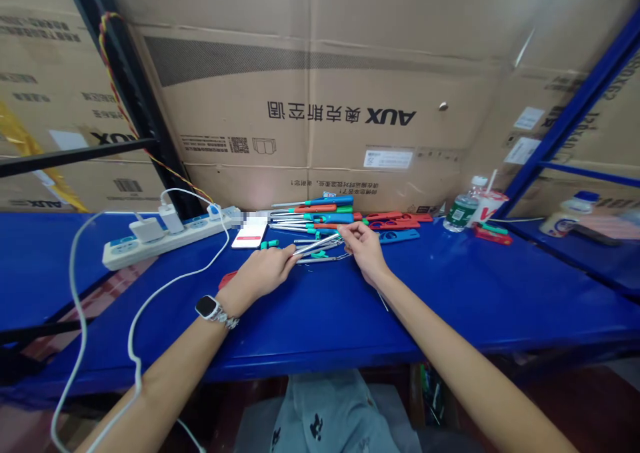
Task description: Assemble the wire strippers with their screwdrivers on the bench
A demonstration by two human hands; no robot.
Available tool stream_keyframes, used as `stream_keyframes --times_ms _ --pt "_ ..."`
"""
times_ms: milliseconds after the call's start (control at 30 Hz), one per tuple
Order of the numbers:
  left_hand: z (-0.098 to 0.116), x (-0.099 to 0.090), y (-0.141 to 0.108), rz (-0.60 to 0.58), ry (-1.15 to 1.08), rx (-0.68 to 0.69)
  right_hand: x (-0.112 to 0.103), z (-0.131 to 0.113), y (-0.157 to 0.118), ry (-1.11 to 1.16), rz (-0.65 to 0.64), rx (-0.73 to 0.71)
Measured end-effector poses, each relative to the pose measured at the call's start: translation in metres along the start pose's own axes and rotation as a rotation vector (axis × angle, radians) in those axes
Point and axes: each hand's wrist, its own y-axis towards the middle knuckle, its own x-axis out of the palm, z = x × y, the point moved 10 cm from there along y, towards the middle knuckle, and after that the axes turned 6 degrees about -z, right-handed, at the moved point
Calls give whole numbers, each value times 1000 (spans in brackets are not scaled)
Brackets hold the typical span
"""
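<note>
My left hand (265, 271), wearing a watch at the wrist, is closed round one end of a slim metal tube (319, 244). At the tube's other end my right hand (364, 251) pinches with thumb and fingertips, which partly hide it. More metal tubes (320, 260) and small green parts lie on the table just beneath. Behind my hands is a pile of what look like stick lighters (327, 218) with metal stems and blue, orange and green handles. Red handle shells (395, 225) and a blue handle shell (400, 236) lie right of the pile.
A white phone (250, 231) and a power strip (170, 236) with plugs and white cables lie left on the blue table (310, 326). A water bottle (459, 213) and a lidded cup (483, 207) stand at right. Cardboard (320, 73) walls the back.
</note>
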Motion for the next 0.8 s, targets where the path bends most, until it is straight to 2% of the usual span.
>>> stream_keyframes --times_ms 233,433,500,600,667,800 --pt "2 -1 0 9 -9 26 10 4 1 134 -156 85" --pt "4 -1 -1 1 35 -11 7 14 0 55 -157 136" --pt "11 -1 1 21 31 22 21 18 -5 34 -213 169" --pt "20 -7 6 80 8 49 55 21 -13 106 -364 203" --pt "17 -9 8 92 -1 10 62 20 -13 166 -330 184" --pt "15 -12 8 69 -45 -16 67 21 -14 115 -333 146"
